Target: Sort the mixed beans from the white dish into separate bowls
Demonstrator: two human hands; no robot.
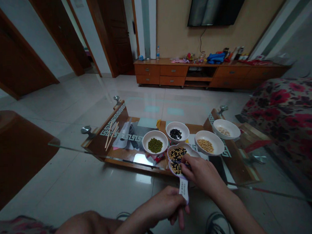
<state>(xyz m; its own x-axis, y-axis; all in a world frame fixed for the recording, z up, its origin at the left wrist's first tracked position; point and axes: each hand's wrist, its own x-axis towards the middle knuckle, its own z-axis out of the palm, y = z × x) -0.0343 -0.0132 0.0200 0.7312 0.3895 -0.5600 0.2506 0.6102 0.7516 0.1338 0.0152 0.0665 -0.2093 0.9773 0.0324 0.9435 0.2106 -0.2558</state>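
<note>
My left hand [169, 206] is closed round the white handle of a divided dish [183, 189] at the table's front edge. Black and yellow beans lie mixed in the dish's compartments. Over its near part, my right hand [194, 169] is pinched with the fingertips at the beans; whatever they hold is too small to make out. Beyond the dish stand a bowl of green beans [146, 145], a bowl of black beans [184, 126], a bowl of yellow beans [219, 145] and, farther right, a bowl with a few pale pieces [233, 128].
A pair of chopsticks [111, 136] lies at the left on the glass table [76, 147]. Papers and a red packet [159, 157] show near the bowls. A flowered sofa [297, 113] is at the right, a wooden cabinet [171, 71] at the back.
</note>
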